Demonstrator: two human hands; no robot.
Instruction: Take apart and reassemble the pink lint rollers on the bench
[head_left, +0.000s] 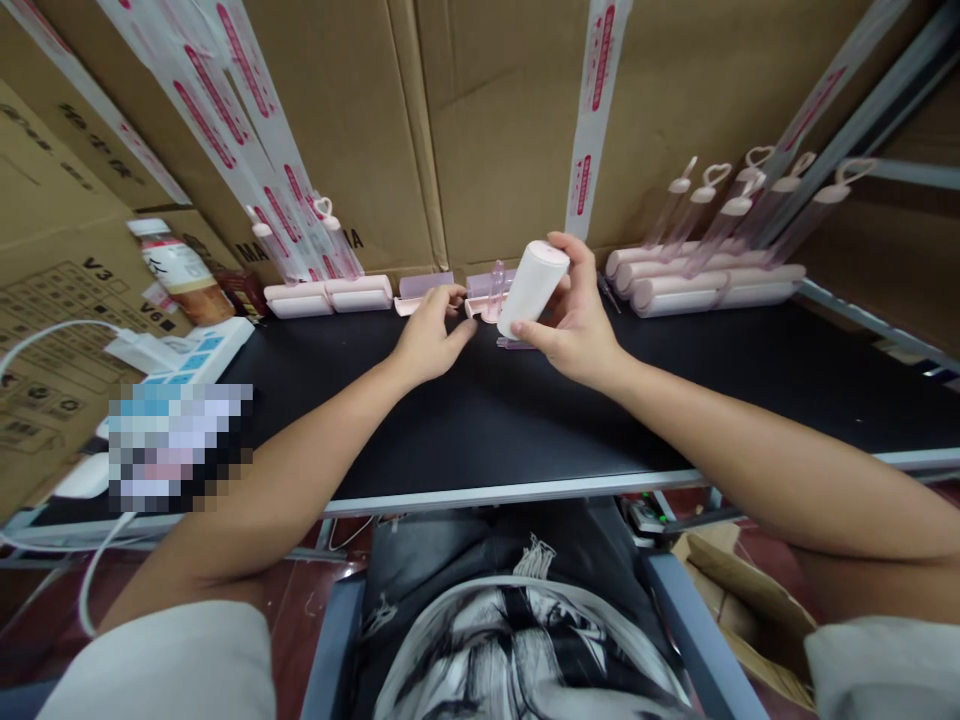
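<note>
My right hand [589,325] is closed around a white cylinder [531,290] with a pale pink end cap, held tilted above the black table. To its left, my left hand [431,338] has thumb and fingers apart, with no object visible between them. Its fingertips are close to a pink open holder [410,306] with a purplish panel; I cannot tell whether they touch. Between the hands stands a small clear pink piece [496,290]. Under the cylinder lies a translucent purple part [516,343], partly hidden.
Several pink-and-white cylinders [716,290] with clear tubes and heart-shaped loops sit at the back right. Similar cylinders [330,294] lie at the back left. A drink bottle [180,270], a power strip [199,355] and a white cable occupy the left side. Cardboard boxes [502,130] form the back wall.
</note>
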